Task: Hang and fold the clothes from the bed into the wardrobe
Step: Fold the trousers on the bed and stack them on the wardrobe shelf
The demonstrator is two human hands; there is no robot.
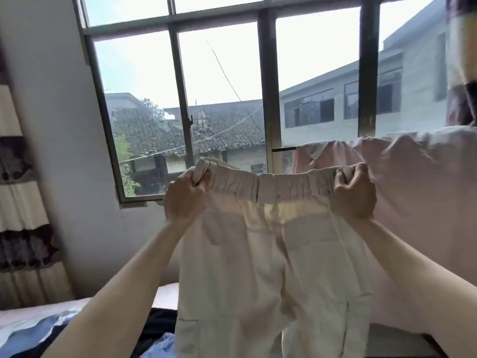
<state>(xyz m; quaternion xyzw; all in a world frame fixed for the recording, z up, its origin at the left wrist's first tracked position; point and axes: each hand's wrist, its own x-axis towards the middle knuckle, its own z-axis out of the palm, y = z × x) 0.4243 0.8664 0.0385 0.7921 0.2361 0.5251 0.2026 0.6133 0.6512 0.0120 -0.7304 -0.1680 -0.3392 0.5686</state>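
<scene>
Head view: one wide-angle look forward over the bed toward a window.
Trousers (271,267): cream, elastic waist, held up in the air in front of the window (222,86), above the bed; the legs hang down toward the lower edge of the picture.
Left hand (184,200): fingers curled round the left end of the waistband, gripping it.
Right hand (355,193): fingers curled round the right end of the waistband, gripping it; the band is pulled wide between the two hands.
Bed (31,315): pale pink sheet at the lower left.
Clothes on bed (38,337): a heap of blue, white and dark pieces along the lower edge, partly hidden by the left forearm.
Pink cloth (426,189): draped at the right, behind the trousers and the right hand.
Curtain (18,202): striped dark and cream, at the left edge.
Containers: none in sight.
Writing: none can be read.
</scene>
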